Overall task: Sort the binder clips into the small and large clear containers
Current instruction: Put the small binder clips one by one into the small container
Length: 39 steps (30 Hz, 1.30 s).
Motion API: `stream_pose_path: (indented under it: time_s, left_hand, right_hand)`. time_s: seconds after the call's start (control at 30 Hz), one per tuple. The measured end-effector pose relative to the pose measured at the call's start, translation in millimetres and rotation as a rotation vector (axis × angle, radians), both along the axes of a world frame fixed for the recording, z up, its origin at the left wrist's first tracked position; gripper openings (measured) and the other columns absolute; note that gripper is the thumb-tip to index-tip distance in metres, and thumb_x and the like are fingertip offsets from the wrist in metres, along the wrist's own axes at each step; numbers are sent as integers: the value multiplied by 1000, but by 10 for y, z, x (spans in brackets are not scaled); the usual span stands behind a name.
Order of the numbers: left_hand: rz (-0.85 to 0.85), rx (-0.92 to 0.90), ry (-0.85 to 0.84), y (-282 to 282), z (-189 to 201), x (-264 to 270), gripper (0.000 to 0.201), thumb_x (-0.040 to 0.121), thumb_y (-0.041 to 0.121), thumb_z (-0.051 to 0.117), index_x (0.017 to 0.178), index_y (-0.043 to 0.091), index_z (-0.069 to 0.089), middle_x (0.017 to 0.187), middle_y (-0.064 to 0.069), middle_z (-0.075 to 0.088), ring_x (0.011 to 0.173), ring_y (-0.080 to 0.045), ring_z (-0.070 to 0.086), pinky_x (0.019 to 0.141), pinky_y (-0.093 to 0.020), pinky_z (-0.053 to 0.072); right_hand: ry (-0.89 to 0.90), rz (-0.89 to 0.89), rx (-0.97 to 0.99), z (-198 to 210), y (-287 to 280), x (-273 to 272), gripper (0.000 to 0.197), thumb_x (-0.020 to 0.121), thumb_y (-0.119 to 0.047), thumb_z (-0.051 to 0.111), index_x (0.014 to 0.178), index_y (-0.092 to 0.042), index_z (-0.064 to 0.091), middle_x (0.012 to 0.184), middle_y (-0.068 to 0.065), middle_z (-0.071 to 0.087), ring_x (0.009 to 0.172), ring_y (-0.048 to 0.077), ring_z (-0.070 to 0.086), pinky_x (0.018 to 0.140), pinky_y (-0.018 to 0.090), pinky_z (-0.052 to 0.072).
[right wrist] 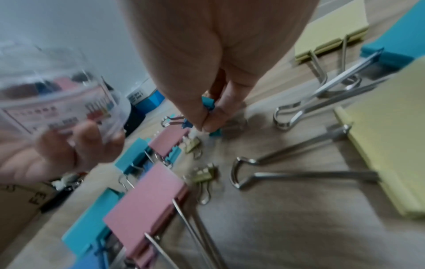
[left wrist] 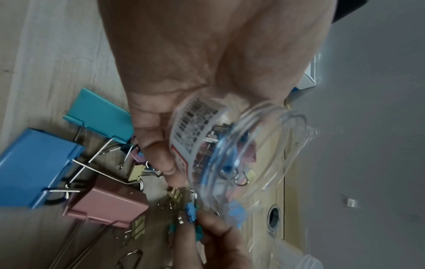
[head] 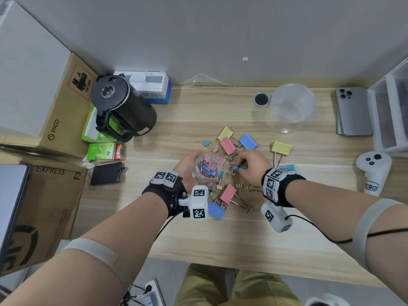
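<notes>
My left hand (head: 187, 171) holds the small clear container (head: 206, 168) above the desk, its mouth tilted toward the right; several small clips lie inside it. The labelled side of the small container (left wrist: 195, 134) rests against my palm. My right hand (head: 249, 165) pinches small blue and teal clips (right wrist: 208, 103) just above the desk, beside the container. Large clips lie around: pink (head: 228, 145), blue (head: 247, 141), yellow (head: 281, 147), another pink (head: 228, 194). Small gold clips (right wrist: 203, 173) lie near my fingers. The large clear container (head: 292, 104) stands empty at the back right.
A black kettle (head: 122, 104) and green boxes (head: 101, 151) stand at the left, cardboard boxes further left. A phone (head: 352, 111), clear drawers (head: 390, 111) and a white controller (head: 373, 171) are at the right. A round desk grommet (head: 261, 98) sits beside the large container.
</notes>
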<state>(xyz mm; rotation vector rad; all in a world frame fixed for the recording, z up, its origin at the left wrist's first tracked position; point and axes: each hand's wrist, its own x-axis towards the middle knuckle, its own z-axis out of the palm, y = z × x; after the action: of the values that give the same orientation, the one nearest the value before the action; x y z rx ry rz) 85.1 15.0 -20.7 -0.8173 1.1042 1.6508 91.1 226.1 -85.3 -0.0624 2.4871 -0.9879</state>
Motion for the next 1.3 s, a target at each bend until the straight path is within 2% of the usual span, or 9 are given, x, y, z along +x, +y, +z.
stream_pose_path:
  time_s: [0.13, 0.4, 0.57, 0.73, 0.83, 0.93, 1.07, 1.2, 1.3]
  left_hand:
    - [44, 44, -4, 41, 63, 6, 66, 102, 41, 30, 78, 1, 78, 72, -15, 70, 53, -27, 64, 45, -24, 53]
    - [183, 21, -90, 153, 220, -41, 51, 100, 36, 32, 94, -6, 60, 67, -19, 69, 58, -25, 65, 48, -28, 56]
    - [268, 61, -44, 230, 204, -12, 42, 105, 30, 30, 97, 0, 58, 67, -18, 69, 55, -28, 69, 50, -31, 58]
    - [253, 37, -32, 179, 172, 23, 43, 104, 33, 33, 99, 1, 61, 72, -16, 71, 58, -26, 69, 57, -30, 58]
    - [213, -32, -27, 118, 196, 32, 49, 103, 36, 34, 97, -1, 64, 72, -18, 72, 55, -27, 69, 54, -28, 58]
    - [192, -47, -15, 63, 226, 62, 51, 103, 39, 34, 99, -2, 63, 70, -18, 72, 52, -27, 68, 45, -29, 56]
    - [151, -57, -32, -28, 164, 100, 50, 99, 43, 39, 101, 1, 66, 75, -16, 71, 57, -27, 66, 50, -27, 56]
    - [102, -43, -20, -78, 138, 158, 50, 97, 43, 40, 94, 1, 67, 74, -15, 69, 56, -27, 65, 52, -26, 53]
    - [108, -34, -31, -124, 129, 183, 53, 98, 44, 39, 93, 0, 67, 74, -17, 70, 55, -28, 66, 50, -26, 55]
  right_hand:
    - [-1, -58, -87, 202, 20, -90, 15, 79, -6, 71, 76, -19, 64, 84, -1, 65, 83, 23, 63, 75, 34, 54]
    - [2, 70, -264, 712, -125, -272, 19, 74, -15, 82, 73, -29, 70, 87, -2, 72, 84, 17, 67, 84, 36, 57]
    - [32, 150, -138, 873, -333, -200, 24, 79, -18, 80, 101, -17, 74, 94, -5, 70, 87, 8, 66, 81, 21, 54]
    - [-59, 29, -347, 876, -312, -139, 26, 79, -10, 75, 104, -16, 72, 91, -10, 72, 80, 4, 72, 77, 13, 55]
    - [-6, -162, -393, 808, -179, -172, 10, 84, -18, 71, 93, -20, 73, 87, 0, 72, 82, 19, 72, 78, 31, 59]
    - [67, -169, -118, 651, 28, -172, 7, 82, -24, 68, 89, -23, 68, 80, -7, 67, 79, 16, 65, 76, 33, 54]
    - [-67, 198, 229, 445, 171, -11, 41, 79, -34, 73, 117, -27, 61, 106, -5, 63, 100, 17, 61, 88, 36, 53]
    - [-41, 330, 257, 206, 90, 136, 74, 72, -31, 78, 138, -23, 47, 133, 4, 47, 120, 23, 47, 98, 37, 46]
    - [27, 398, 281, 7, -11, 170, 80, 70, -27, 77, 142, -33, 42, 130, 6, 41, 120, 25, 41, 98, 40, 46]
